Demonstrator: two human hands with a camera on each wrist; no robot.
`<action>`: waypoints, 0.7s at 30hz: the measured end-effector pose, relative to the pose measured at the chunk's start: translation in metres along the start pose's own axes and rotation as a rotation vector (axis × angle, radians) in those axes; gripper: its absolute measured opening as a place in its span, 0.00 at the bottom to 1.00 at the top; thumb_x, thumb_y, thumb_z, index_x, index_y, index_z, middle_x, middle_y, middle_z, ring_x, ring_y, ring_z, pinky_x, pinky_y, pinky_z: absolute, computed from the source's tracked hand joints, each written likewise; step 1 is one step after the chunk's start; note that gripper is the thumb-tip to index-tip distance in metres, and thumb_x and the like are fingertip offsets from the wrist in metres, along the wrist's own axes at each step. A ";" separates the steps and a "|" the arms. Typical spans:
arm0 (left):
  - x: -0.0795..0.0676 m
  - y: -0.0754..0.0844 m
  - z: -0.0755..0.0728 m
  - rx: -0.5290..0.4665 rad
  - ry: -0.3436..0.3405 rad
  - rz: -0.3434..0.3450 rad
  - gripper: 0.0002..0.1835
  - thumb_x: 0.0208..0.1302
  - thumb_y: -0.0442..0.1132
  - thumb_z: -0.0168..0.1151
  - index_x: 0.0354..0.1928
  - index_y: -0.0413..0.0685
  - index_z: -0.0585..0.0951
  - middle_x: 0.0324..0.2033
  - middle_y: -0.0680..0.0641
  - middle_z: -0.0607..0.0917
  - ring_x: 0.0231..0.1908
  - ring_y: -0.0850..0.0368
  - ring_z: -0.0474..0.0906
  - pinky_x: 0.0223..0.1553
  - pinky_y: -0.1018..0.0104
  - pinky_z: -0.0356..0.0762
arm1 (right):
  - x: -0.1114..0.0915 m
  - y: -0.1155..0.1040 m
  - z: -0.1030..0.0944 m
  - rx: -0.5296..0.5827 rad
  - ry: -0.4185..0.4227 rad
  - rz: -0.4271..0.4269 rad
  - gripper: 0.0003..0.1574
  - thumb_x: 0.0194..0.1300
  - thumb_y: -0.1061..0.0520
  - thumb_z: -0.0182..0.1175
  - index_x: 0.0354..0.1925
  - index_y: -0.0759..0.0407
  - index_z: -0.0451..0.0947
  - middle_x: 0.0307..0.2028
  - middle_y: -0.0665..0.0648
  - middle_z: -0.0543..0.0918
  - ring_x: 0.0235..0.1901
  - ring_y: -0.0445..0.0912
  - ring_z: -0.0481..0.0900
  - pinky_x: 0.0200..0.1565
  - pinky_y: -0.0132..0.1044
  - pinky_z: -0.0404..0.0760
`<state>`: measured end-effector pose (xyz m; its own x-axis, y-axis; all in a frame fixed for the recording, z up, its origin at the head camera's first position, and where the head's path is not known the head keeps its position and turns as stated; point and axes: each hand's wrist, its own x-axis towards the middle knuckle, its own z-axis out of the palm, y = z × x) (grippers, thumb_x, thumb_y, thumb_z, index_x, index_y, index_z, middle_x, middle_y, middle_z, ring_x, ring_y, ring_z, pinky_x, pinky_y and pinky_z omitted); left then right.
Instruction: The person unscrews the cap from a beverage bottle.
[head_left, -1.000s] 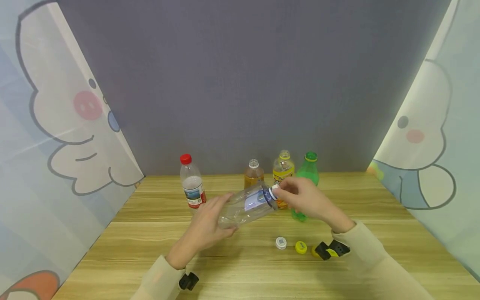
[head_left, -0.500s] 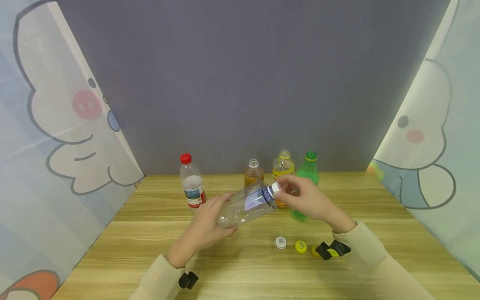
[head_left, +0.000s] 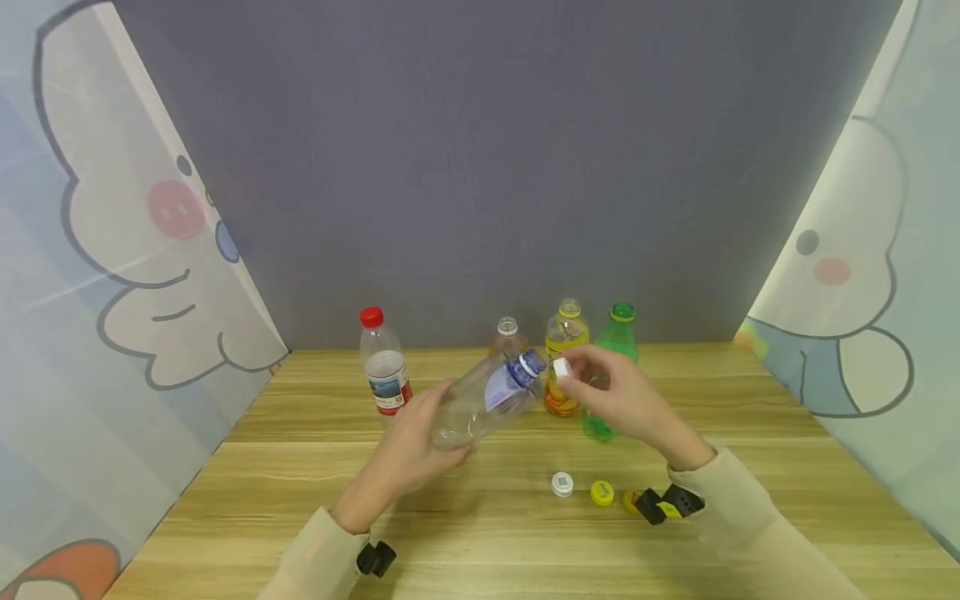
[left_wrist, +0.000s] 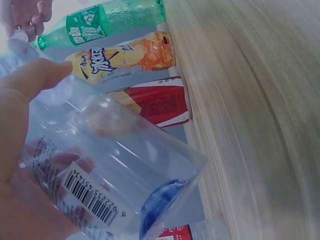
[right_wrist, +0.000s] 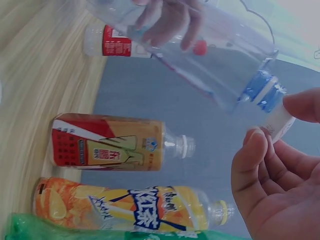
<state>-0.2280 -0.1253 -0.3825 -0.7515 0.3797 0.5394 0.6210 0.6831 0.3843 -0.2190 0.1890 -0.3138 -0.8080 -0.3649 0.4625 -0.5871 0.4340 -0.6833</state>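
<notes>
My left hand (head_left: 416,446) grips a clear plastic bottle (head_left: 476,404) around its body and holds it tilted above the table, its bare blue-ringed neck pointing up to the right. Between thumb and fingers, my right hand (head_left: 618,396) pinches a white bottle cap (head_left: 562,368), just off the bottle's mouth. In the right wrist view the cap (right_wrist: 280,122) sits close beside the blue neck (right_wrist: 266,92). Through the clear wall in the left wrist view, a barcode (left_wrist: 91,192) and the fingers behind it show.
Uncapped bottles stand behind: a brown-red one (right_wrist: 107,142), a yellow iced tea bottle (head_left: 567,337) and a green one (head_left: 618,333). A red-capped bottle (head_left: 386,367) stands left. A white cap (head_left: 562,484) and yellow caps (head_left: 602,492) lie on the wooden table (head_left: 480,542).
The white cap has come off the bottle's neck and moved slightly right with my right hand. The bottle has tipped a little more upright in my left hand.
</notes>
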 end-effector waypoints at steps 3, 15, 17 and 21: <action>0.000 0.000 0.000 -0.034 0.020 -0.023 0.50 0.44 0.47 0.84 0.70 0.43 0.69 0.54 0.42 0.82 0.54 0.45 0.79 0.55 0.46 0.77 | -0.003 0.003 0.001 0.007 0.007 0.020 0.16 0.70 0.60 0.64 0.53 0.65 0.79 0.34 0.53 0.79 0.36 0.46 0.78 0.43 0.36 0.81; -0.002 0.003 0.000 -0.104 0.057 -0.088 0.50 0.47 0.50 0.82 0.70 0.40 0.68 0.55 0.41 0.81 0.55 0.47 0.79 0.55 0.46 0.77 | -0.008 0.012 0.015 -0.078 -0.051 0.059 0.19 0.67 0.55 0.68 0.52 0.63 0.80 0.31 0.49 0.78 0.33 0.43 0.76 0.36 0.37 0.80; -0.002 0.003 0.000 -0.118 0.062 -0.103 0.50 0.47 0.50 0.82 0.70 0.40 0.68 0.55 0.41 0.81 0.55 0.47 0.79 0.55 0.46 0.77 | -0.009 0.013 0.018 -0.102 -0.073 0.053 0.18 0.67 0.54 0.68 0.52 0.62 0.81 0.31 0.48 0.78 0.32 0.43 0.76 0.35 0.36 0.79; -0.002 0.003 -0.001 -0.134 0.075 -0.118 0.49 0.47 0.49 0.82 0.69 0.42 0.68 0.55 0.43 0.81 0.55 0.48 0.78 0.56 0.47 0.77 | -0.010 0.018 0.025 -0.155 -0.141 0.029 0.15 0.68 0.54 0.67 0.49 0.62 0.81 0.30 0.45 0.78 0.31 0.40 0.75 0.33 0.34 0.78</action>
<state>-0.2246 -0.1240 -0.3817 -0.8052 0.2511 0.5372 0.5576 0.6288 0.5419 -0.2207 0.1801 -0.3446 -0.8164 -0.4574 0.3526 -0.5729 0.5640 -0.5948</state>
